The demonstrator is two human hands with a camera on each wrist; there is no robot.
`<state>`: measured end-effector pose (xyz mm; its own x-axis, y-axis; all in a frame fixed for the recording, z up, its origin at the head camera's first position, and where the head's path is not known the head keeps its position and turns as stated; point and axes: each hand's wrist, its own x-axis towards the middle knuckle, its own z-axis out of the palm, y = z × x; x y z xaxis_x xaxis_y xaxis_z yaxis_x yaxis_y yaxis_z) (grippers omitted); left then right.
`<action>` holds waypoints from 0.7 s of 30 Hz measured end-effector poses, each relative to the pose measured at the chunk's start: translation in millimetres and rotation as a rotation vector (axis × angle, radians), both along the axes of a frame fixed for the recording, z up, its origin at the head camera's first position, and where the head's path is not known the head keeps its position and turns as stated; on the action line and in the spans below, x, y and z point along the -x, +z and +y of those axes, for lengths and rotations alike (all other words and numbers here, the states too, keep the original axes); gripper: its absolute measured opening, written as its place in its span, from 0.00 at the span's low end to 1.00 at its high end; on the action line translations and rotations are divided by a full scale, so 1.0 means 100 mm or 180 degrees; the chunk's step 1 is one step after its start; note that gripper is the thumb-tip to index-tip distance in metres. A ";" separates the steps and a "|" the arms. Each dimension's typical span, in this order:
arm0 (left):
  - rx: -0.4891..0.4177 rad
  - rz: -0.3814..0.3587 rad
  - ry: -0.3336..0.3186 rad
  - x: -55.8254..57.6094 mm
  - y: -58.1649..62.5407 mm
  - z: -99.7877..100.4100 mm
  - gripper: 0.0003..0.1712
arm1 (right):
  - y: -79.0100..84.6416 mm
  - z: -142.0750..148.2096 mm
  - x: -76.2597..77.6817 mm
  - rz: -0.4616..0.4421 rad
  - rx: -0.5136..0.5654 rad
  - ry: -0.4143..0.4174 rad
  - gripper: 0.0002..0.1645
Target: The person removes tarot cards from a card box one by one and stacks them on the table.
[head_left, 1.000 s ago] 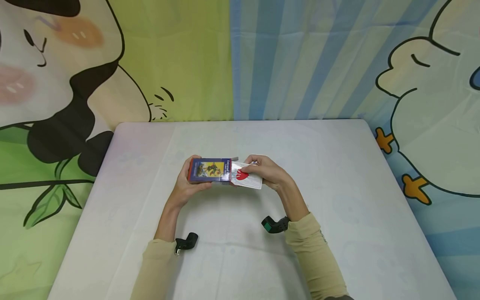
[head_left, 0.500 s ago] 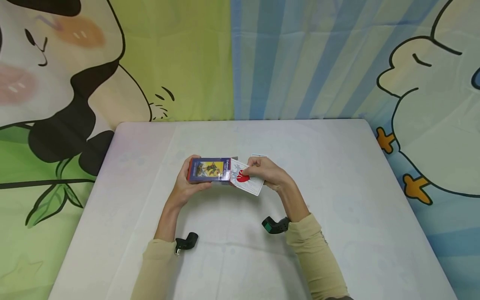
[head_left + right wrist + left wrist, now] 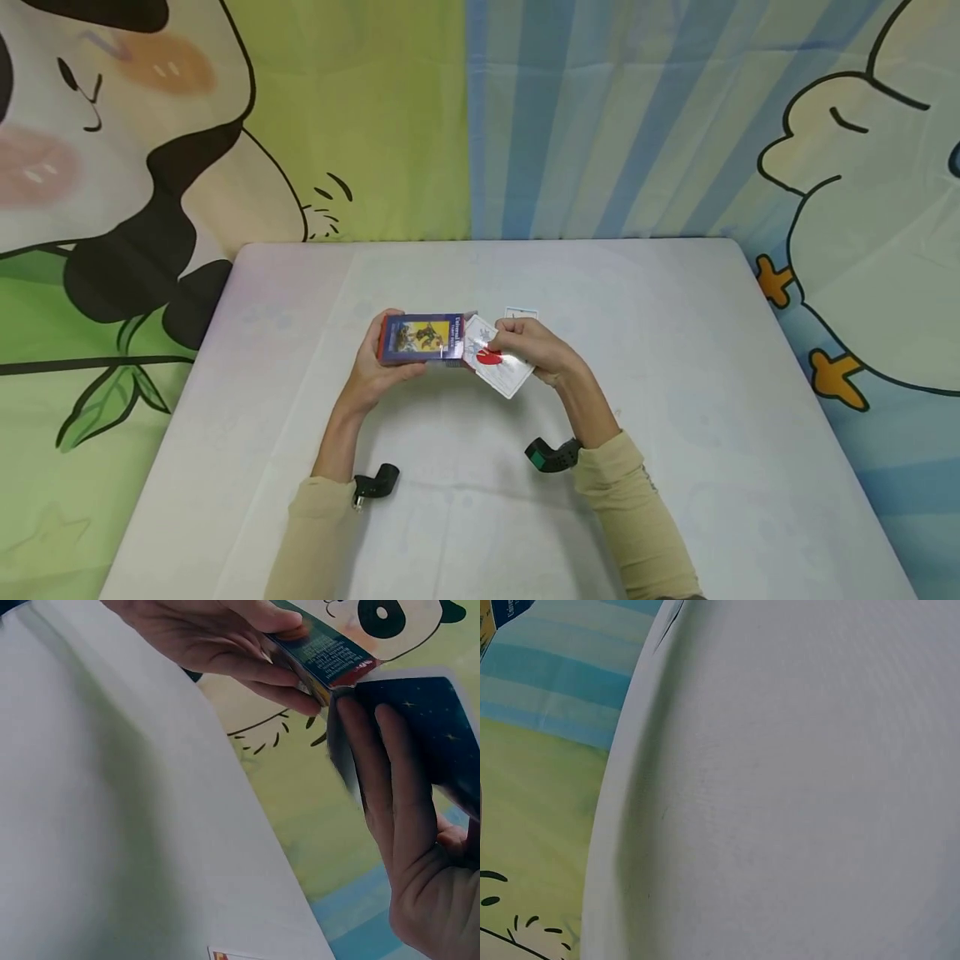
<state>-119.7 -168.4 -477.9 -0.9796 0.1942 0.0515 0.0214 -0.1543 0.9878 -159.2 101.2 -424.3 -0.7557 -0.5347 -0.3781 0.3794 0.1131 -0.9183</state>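
My left hand [image 3: 371, 358] grips a blue tarot card box [image 3: 422, 337] with a yellow picture, held level with its open end to the right. At that end my right hand [image 3: 536, 346] pinches a white card with a red mark [image 3: 495, 358], tilted down to the right, thumb on its face. In the right wrist view the right fingers [image 3: 401, 765] lie against a dark blue, starry back [image 3: 427, 720]. Whether it is one card or several I cannot tell. Another card [image 3: 521, 313] shows just behind the right hand, partly hidden by it.
A white-covered table [image 3: 660, 350] lies beneath both hands. Black wrist cameras [image 3: 377, 482] sit at the sleeve cuffs. Behind the table hangs a printed curtain [image 3: 600, 125] with cartoon animals.
The card with the red mark has swung clockwise and its lower corner has dropped. Behind the right hand, more of another card has come into view. The box has stayed almost still.
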 end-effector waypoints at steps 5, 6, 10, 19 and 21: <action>0.0003 -0.0007 -0.0026 0.00 0.01 0.02 0.50 | -0.03 -0.02 -0.04 -0.0037 -0.0039 -0.0273 0.09; -0.0001 -0.0015 -0.0024 -0.01 0.01 0.02 0.49 | -0.04 -0.01 -0.04 -0.0040 -0.0060 -0.0324 0.09; -0.0022 -0.0027 -0.0023 -0.03 0.03 -0.02 0.49 | -0.06 0.03 -0.07 0.0022 -0.0092 -0.0469 0.07; -0.0004 -0.0029 0.0028 -0.04 0.04 -0.05 0.51 | -0.17 0.41 -0.04 0.0228 -0.0182 -0.0961 0.13; 0.0001 -0.0036 0.0032 -0.04 0.04 -0.06 0.51 | -0.22 0.48 -0.01 0.0279 -0.0362 -0.1202 0.13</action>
